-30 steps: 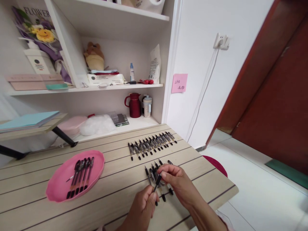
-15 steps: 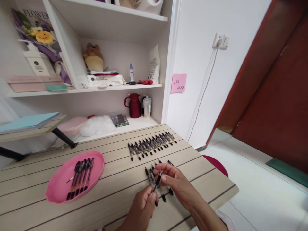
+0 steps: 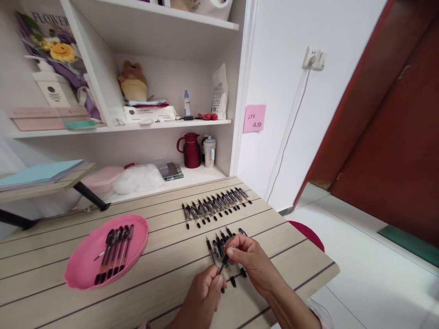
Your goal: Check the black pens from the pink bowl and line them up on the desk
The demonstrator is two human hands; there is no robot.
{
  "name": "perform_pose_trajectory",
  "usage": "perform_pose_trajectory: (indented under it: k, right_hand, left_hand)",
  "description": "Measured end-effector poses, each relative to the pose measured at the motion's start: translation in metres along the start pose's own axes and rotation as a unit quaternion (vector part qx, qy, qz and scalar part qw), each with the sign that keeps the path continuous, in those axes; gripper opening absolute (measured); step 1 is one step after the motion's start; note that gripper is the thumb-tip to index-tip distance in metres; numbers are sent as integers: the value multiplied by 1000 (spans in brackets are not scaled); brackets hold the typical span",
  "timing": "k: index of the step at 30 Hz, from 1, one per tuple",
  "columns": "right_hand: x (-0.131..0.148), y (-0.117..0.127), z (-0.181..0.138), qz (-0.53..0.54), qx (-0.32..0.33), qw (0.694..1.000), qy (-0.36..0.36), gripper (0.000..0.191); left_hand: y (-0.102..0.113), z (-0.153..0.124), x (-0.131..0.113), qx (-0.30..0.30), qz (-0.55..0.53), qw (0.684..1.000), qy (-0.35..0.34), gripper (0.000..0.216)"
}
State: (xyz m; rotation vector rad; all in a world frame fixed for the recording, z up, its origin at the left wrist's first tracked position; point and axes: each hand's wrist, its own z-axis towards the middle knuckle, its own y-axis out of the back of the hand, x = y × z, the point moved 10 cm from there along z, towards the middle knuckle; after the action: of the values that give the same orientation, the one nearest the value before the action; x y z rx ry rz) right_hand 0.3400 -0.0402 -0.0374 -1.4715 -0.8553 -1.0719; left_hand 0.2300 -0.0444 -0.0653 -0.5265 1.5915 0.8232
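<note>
Between my two hands is a black gel pen, held at a slant. My left hand is closed around its lower barrel. The fingers of my right hand pinch its upper end, where the small tip is mostly hidden. Just beneath lie several loose pens and their black caps, partly covered by my hands. Farther back, a slanting row of pen parts and pens stretches across the table. On the left, a pink tray carries several capped pens side by side and a thin loose piece.
The striped wooden table ends at a rounded corner on the right. Behind it stand white shelves with a red jug and a pale cup. A small raised stand sits at the left. A pink note is on the wall.
My right hand's fingers have closed in on the upper end of the pen, where they were more spread before. The left hand has stayed put.
</note>
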Motion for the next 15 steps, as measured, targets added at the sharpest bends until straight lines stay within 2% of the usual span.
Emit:
perform_pose_trajectory:
  k: [5, 10, 15]
  right_hand:
    - [-4, -5, -1, 9, 30, 999, -24, 28]
    - [0, 1, 1, -10, 3, 1000, -3, 24]
    - [-2, -3, -1, 3, 24, 1000, -17, 27]
  left_hand:
    - [0, 1, 4, 6, -2, 1000, 1, 32]
    - [1, 1, 5, -2, -8, 1000, 3, 34]
    - [1, 2, 7, 5, -12, 1000, 5, 33]
